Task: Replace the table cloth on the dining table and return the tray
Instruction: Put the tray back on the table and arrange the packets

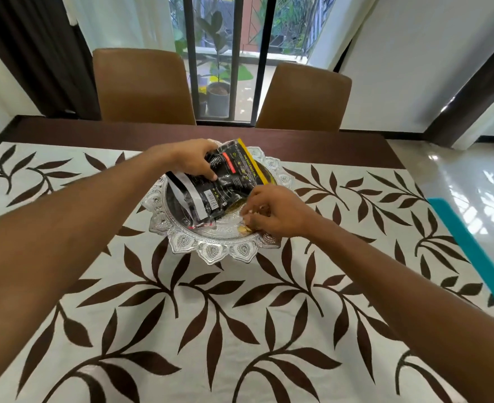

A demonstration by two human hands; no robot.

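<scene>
Silver tray (210, 253) sits on the leaf-print table cloth (210, 330) mid-tabletop, so the cloth looks done and I judge the tray-return step is in hand. Left grip (194, 162) is clamped on the black packet (228, 181), held tilted over the tray; right grip (272, 213) is curled by small golden bits (244, 229) at the tray's near right, can't tell if it pinches any. Next move likely calls for settling the packet flat inside, without rucking the cloth.

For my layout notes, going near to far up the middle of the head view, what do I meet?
Leaf-print table cloth, silver tray, bare dark table strip, brown chairs, barred window.
</scene>
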